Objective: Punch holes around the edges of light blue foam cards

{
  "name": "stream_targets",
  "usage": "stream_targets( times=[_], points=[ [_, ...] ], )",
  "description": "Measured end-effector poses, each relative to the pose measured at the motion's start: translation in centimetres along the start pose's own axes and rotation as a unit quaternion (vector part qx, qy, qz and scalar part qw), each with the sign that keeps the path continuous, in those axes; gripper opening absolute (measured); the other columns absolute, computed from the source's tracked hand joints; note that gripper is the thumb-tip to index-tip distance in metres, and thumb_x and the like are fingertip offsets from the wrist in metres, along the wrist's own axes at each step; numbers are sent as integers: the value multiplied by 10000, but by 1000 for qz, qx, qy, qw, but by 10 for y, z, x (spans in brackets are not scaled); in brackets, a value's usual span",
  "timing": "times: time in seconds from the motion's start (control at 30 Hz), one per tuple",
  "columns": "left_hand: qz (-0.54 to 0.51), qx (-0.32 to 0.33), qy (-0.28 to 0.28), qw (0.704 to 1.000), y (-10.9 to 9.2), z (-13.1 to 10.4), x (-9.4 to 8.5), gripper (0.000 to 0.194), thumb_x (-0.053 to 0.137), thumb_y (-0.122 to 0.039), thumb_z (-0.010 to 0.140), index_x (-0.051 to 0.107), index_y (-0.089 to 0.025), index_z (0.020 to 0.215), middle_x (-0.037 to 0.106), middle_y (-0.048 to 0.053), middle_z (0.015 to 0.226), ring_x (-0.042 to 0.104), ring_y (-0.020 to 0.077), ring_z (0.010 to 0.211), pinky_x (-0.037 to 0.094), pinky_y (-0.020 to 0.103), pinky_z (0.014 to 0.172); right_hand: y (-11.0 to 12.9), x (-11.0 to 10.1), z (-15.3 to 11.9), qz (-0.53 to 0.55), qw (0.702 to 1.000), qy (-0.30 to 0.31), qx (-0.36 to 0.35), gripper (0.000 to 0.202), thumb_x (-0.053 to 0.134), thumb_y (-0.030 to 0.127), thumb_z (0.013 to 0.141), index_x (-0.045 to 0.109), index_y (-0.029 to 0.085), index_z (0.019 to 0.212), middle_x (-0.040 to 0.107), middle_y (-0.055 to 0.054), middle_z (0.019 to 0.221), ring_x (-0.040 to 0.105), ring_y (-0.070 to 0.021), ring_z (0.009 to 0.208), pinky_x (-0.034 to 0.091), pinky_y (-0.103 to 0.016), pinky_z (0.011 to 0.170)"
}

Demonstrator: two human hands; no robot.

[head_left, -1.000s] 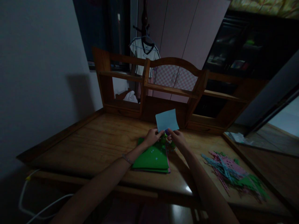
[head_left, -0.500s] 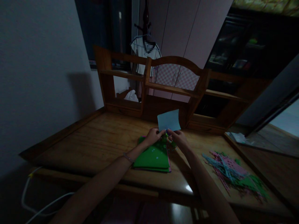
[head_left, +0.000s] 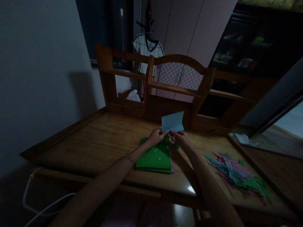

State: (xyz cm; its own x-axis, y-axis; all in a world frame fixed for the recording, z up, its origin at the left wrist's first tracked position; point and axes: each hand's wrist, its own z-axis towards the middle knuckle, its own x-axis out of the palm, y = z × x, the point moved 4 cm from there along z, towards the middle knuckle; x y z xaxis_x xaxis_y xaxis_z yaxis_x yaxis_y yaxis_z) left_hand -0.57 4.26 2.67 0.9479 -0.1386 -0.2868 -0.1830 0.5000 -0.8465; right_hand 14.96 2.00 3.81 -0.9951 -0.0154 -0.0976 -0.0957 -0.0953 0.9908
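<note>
A light blue sheet of paper [head_left: 173, 122] stands tilted up above the desk, its near edge between my two hands. My left hand [head_left: 156, 136] is closed on the paper's lower left edge. My right hand [head_left: 180, 138] is closed round a small blue-and-green thing [head_left: 170, 133] at the paper's near edge; it looks like a craft paper punch, but my fingers partly hide it. Below lies a stack of green paper [head_left: 155, 159] with pink showing at its edge. Tiny pale paper bits [head_left: 159, 158] are scattered on it, and more lie beside it near a small green object [head_left: 176, 145].
On the right of the wooden desk [head_left: 94, 138] lies a pile of pink, blue and green paper strips [head_left: 236, 173]. A wooden shelf unit [head_left: 175, 85] rises along the back edge. A white cable [head_left: 27, 192] hangs at the front left.
My hands and the blue paper have shifted very slightly to the right in view. Both hands keep their hold at its near edge.
</note>
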Motion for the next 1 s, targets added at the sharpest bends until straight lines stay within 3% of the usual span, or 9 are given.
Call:
stream_targets(
  times=[0.3, 0.73, 1.0],
  points=[
    [-13, 1, 22, 1000, 2, 0, 2, 393, 533, -488, 802, 655, -114, 795, 640, 39, 647, 577, 143, 604, 410, 210, 570, 2, 4, 0, 19, 999, 14, -23, 425, 672, 567, 643, 565, 163, 568, 536, 4, 475, 437, -95, 418, 289, -241, 438],
    [-27, -48, 38, 998, 8, 0, 6, 448, 535, -530, 775, 588, -111, 625, 544, 10, 489, 494, 112, 465, 345, 206, 469, -3, -1, 4, 38, 999, -36, -16, 406, 734, 525, 570, 536, 172, 539, 463, 37, 449, 335, -70, 391, 207, -249, 406],
    [-38, -48, 28, 998, 14, 0, 6, 489, 467, -560, 811, 564, -123, 614, 552, 6, 520, 499, 111, 491, 343, 208, 481, -2, -1, 2, 34, 999, -16, -20, 371, 730, 494, 596, 547, 174, 557, 479, 33, 485, 333, -73, 419, 207, -247, 425]
  ],
)
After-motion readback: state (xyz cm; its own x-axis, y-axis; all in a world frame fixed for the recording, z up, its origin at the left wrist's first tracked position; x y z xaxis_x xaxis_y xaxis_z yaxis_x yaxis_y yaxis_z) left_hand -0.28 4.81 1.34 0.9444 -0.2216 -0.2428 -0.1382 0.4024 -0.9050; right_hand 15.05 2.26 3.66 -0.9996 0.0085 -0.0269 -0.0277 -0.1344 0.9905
